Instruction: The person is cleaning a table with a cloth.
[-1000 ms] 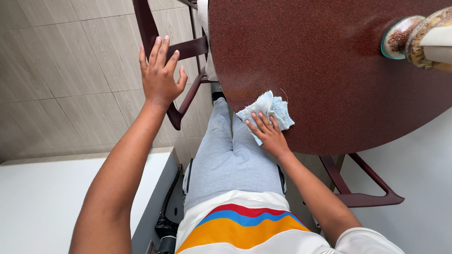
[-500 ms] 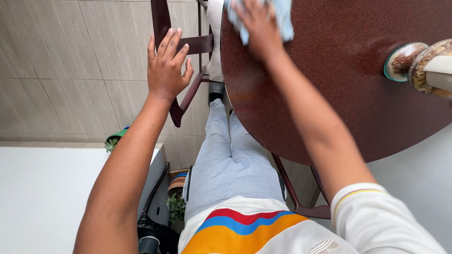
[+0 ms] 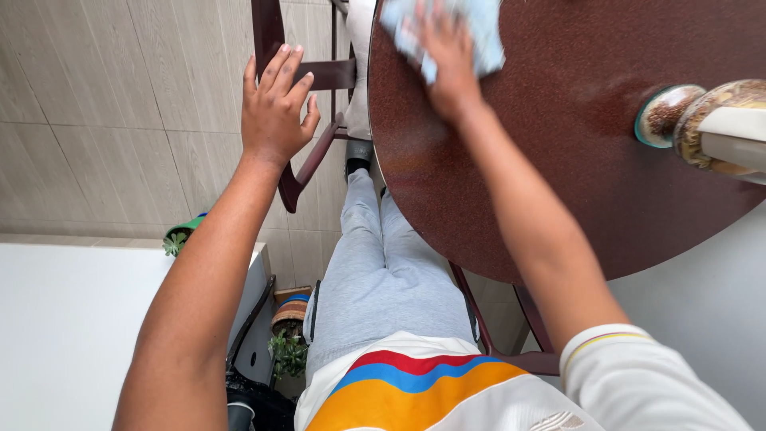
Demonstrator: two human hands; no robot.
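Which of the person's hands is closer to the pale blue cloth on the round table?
The right hand. It lies flat on the blue cloth, pressing it to the dark red table. The left hand is off the table's edge, open, over the dark wooden chair.

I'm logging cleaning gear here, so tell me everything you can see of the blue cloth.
The cloth is light blue, soft and towel-like, crumpled rather than folded. It lies on the far left part of the round dark-red table, near its edge, and the top of the picture cuts part of it off. The right hand lies flat on it, fingers spread, pressing it to the tabletop and hiding its middle. Nothing else touches it; the left hand is off to the side, open.
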